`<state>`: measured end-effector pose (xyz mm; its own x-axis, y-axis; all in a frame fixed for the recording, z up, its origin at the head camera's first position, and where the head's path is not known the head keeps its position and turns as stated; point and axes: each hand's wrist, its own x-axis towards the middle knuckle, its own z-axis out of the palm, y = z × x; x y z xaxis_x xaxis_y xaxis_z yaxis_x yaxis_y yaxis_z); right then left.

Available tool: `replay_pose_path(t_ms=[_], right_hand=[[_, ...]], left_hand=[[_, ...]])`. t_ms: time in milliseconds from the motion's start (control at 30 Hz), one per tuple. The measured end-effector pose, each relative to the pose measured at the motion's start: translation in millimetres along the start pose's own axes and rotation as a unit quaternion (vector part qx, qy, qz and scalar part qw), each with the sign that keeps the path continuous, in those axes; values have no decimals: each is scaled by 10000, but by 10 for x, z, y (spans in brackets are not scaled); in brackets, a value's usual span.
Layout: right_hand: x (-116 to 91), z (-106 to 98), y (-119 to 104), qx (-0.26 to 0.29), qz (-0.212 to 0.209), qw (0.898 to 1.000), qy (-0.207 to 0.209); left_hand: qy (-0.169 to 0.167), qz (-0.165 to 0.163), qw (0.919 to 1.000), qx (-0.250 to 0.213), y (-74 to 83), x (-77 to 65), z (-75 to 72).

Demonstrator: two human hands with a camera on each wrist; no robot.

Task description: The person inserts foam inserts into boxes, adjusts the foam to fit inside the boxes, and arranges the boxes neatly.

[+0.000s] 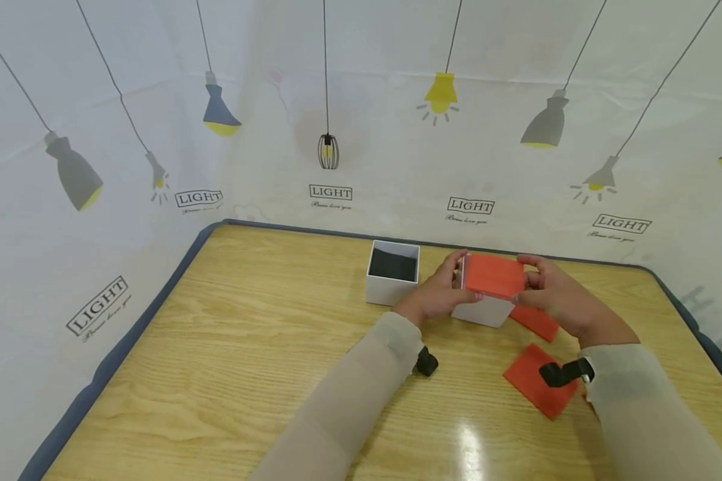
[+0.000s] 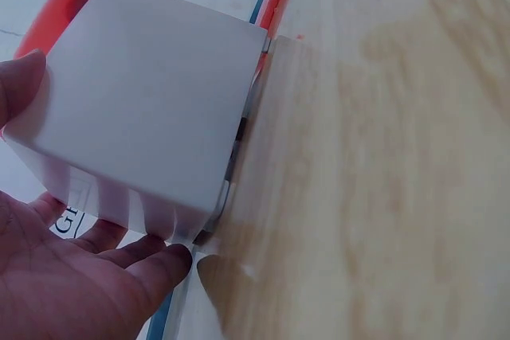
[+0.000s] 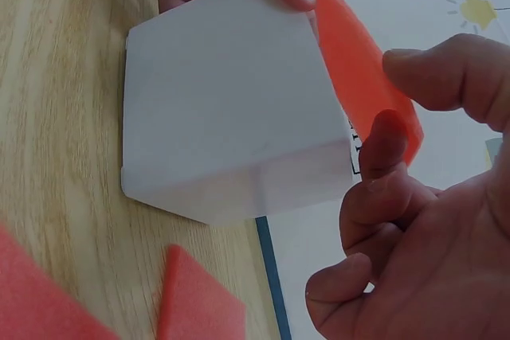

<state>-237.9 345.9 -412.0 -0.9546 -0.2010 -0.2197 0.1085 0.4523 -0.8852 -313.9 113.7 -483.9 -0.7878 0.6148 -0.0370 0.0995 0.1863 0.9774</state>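
A white box (image 1: 481, 311) stands toward the back right of the table, with a red foam sheet (image 1: 495, 275) across its top. My left hand (image 1: 436, 294) grips the box from the left, the thumb at its front upper edge and the fingers along its side. In the left wrist view the box's plain wall (image 2: 151, 93) fills the space between thumb and fingers. From the right, my right hand (image 1: 558, 297) pinches the sheet's edge between thumb and index finger. The right wrist view shows the foam (image 3: 362, 69) tilted up over the rim. The box's inside is hidden.
A second white box (image 1: 391, 292) to the left holds dark foam (image 1: 393, 264). One red sheet (image 1: 538, 323) lies behind my right hand's box, partly hidden, and another red sheet (image 1: 538, 379) lies nearer. A printed curtain (image 1: 385, 133) hangs beyond the table's back edge.
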Motion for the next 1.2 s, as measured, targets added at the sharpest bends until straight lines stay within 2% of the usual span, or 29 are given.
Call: replay_pose_path(t_ms=[133, 233, 400, 600, 767, 867, 1000, 1200], right_hand=[[48, -3, -24, -315, 144, 9994, -6], [75, -7, -44, -790, 211, 9966, 83], [77, 2, -94, -1663, 257, 9855, 200], [43, 76, -137, -2620, 139, 9646, 266], [-15, 199, -190, -3490, 4, 9351, 611], [-46, 255, -227, -3687, 31, 9273, 643], [-72, 284, -250, -3667, 14, 9287, 556], [-81, 263, -213, -3836, 8, 9224, 453]], left_hand=[[-23, -37, 10000, 41, 6, 2, -7], [-49, -93, 9999, 43, 16, 1, -12], [-74, -102, 9999, 60, 38, -5, -16], [-40, -137, 9998, 99, 49, -17, -16], [-57, -110, 9999, 87, 42, -27, -18], [-60, -143, 9998, 89, 40, -25, -23], [-35, -175, 9997, 137, 43, -23, -30], [-26, -171, 9997, 157, 52, -32, -30]])
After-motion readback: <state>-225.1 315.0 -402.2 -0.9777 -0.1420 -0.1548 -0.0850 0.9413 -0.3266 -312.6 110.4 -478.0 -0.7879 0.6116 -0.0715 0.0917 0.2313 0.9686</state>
